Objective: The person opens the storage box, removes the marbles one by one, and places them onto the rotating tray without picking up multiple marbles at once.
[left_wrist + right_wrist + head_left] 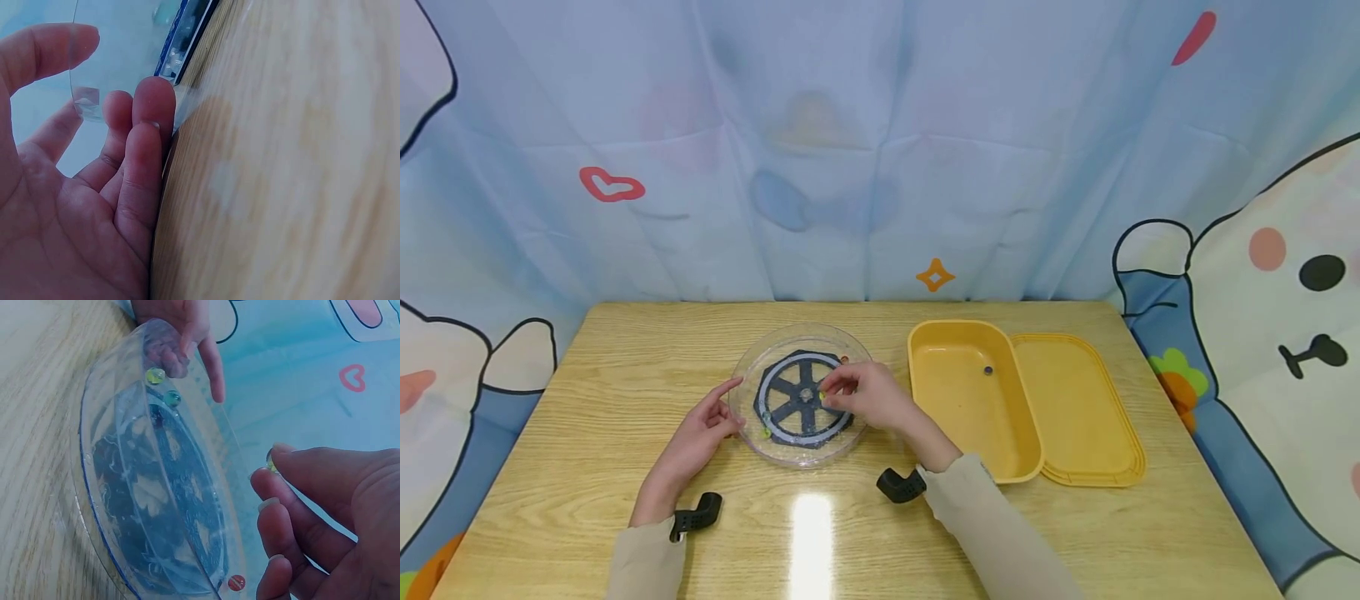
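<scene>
A round clear plastic dish (805, 332) rests on the wooden table, with a dark wheel-like pattern showing in its middle. My left hand (702, 429) touches the dish's left side with spread thumb and index finger; in the left wrist view its other fingers (142, 169) bend low beside the wall. Over the dish, my right hand (868, 396) pinches a yellow-green glass marble (270, 461) between thumb and index finger. Inside the dish lie another yellow-green marble (155, 376), a teal marble (172, 398) and a red-orange marble (236, 583).
Right of the dish stands a yellow plastic box (970, 433) with one small dark marble (988, 370) in it. Its yellow lid (1075, 408) lies flat against the box's right side. A printed blue curtain (820, 250) hangs behind the wooden table (752, 542).
</scene>
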`<action>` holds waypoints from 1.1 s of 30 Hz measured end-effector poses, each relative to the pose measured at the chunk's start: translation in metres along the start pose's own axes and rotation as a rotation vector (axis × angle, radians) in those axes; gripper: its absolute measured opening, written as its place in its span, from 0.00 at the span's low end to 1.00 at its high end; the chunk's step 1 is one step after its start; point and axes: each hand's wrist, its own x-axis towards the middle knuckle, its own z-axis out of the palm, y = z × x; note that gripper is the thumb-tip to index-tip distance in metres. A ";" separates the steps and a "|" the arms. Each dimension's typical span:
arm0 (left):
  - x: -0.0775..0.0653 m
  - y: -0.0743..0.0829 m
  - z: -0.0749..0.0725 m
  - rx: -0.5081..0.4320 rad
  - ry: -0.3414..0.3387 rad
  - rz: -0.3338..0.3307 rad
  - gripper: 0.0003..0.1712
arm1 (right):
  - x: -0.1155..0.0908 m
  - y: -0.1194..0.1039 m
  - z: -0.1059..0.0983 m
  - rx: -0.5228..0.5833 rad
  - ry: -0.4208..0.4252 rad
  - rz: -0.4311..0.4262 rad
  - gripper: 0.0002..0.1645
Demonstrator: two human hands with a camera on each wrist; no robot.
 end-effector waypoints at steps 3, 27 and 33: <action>0.000 -0.001 0.000 0.002 0.001 -0.001 0.37 | 0.001 0.000 0.001 -0.007 -0.017 -0.001 0.07; 0.001 -0.002 -0.001 0.015 0.000 0.012 0.37 | -0.013 0.003 -0.061 -0.025 0.039 0.085 0.09; 0.002 -0.002 -0.002 0.021 0.000 0.016 0.37 | -0.022 0.024 -0.090 -0.089 0.054 0.053 0.09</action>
